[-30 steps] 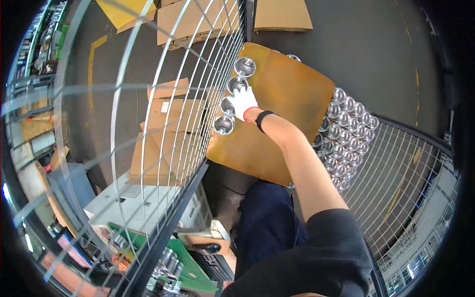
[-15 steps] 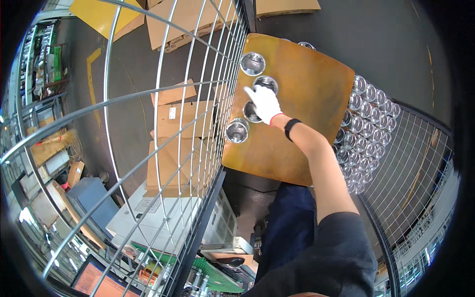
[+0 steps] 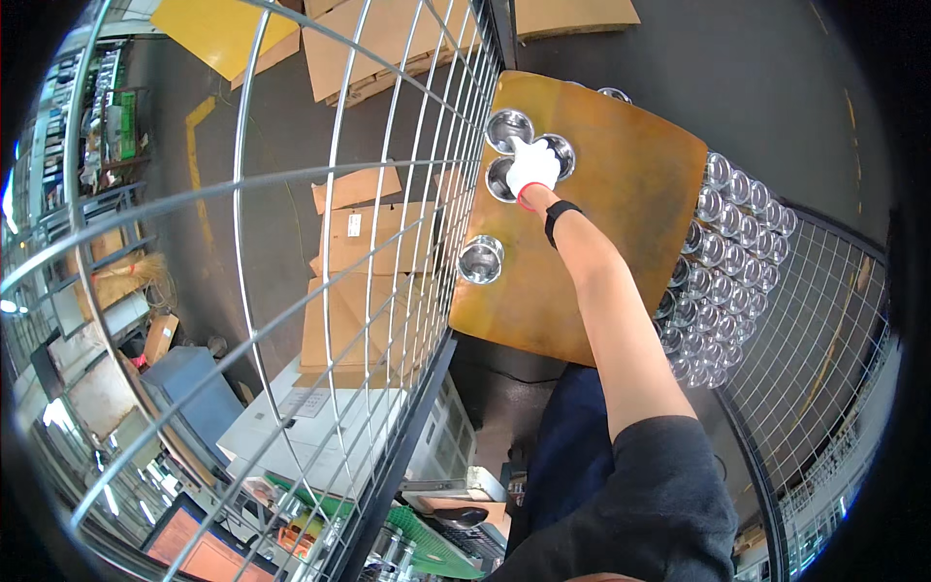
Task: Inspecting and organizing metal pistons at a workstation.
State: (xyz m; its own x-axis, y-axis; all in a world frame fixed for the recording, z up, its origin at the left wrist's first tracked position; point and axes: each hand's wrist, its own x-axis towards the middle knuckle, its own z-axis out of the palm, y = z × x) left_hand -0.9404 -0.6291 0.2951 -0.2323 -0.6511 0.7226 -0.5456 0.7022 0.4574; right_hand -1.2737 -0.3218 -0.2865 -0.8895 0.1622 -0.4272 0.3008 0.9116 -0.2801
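Note:
My right hand (image 3: 533, 167), in a white glove with a red cuff, is over the far left part of a brown board (image 3: 611, 213). Its bent fingers close at the rims between two shiny round metal bowls, the right bowl (image 3: 560, 153) and the left bowl (image 3: 499, 180), and cover part of both. Just beyond my fingertips is a far bowl (image 3: 509, 128), close against these two. Nearer to me, a separate bowl (image 3: 480, 259) stands by the board's left edge; its doubled rim suggests stacking. My left hand is out of view.
Rows of similar metal bowls (image 3: 729, 257) stand right of the board, beside a mesh panel (image 3: 824, 291). A wire mesh fence (image 3: 388, 194) runs along the left, with cardboard (image 3: 373, 242) and a white cabinet (image 3: 301, 417) behind it.
My right hand has moved away from me along the board. The left bowl has shifted farther away and the right bowl to the right, so three bowls now cluster. The view has shifted slightly.

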